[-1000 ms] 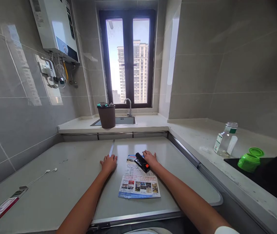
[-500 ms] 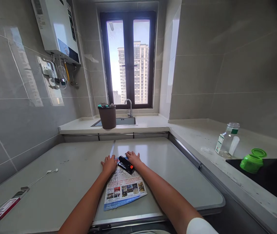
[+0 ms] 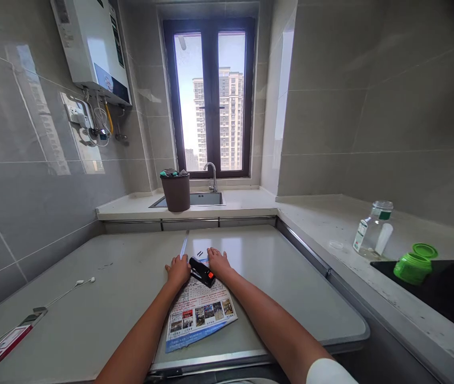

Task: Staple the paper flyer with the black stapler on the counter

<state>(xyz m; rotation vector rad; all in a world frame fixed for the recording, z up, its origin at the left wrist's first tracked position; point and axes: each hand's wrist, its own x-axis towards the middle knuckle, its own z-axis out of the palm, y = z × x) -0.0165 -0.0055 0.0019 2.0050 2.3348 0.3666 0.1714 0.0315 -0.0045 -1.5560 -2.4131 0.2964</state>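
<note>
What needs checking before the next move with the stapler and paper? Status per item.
1. Stapler on the paper: ok, lies over its far end.
2. Paper wholly on the table: ok, short of the near edge.
3. Paper square to the near edge: not ok, it sits askew.
4. Hands on both sides of the stapler: ok, left hand and right hand flank it.
5. Area beyond the paper free of bits: not ok, small dark strips lie there.
6. Staples loaded: cannot tell, inside hidden.
</note>
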